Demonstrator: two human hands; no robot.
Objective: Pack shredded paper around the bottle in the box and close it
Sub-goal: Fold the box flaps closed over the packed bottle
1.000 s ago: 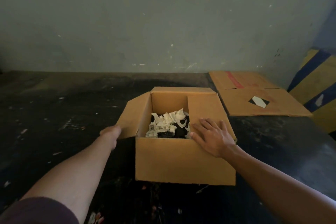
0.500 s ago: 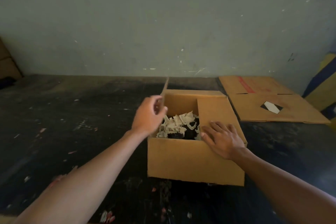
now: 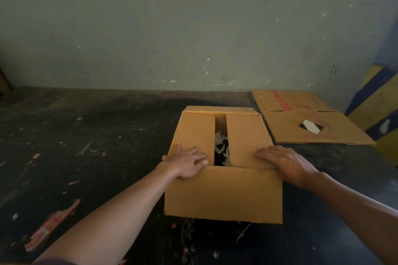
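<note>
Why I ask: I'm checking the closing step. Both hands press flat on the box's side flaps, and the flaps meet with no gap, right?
Not quite. The head view shows the left hand and right hand flat on the box flaps, but a gap stays between them, with shredded paper visible through it.

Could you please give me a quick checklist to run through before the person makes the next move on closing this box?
1. Left flap folded down under the left hand: ok.
2. Right flap folded down under the right hand: ok.
3. Gap between the flaps closed: not ok; shredded paper shows through.
4. Paper below flap level: ok.
5. Bottle fully padded: cannot tell.
6. Box flat on the table: ok.
</note>
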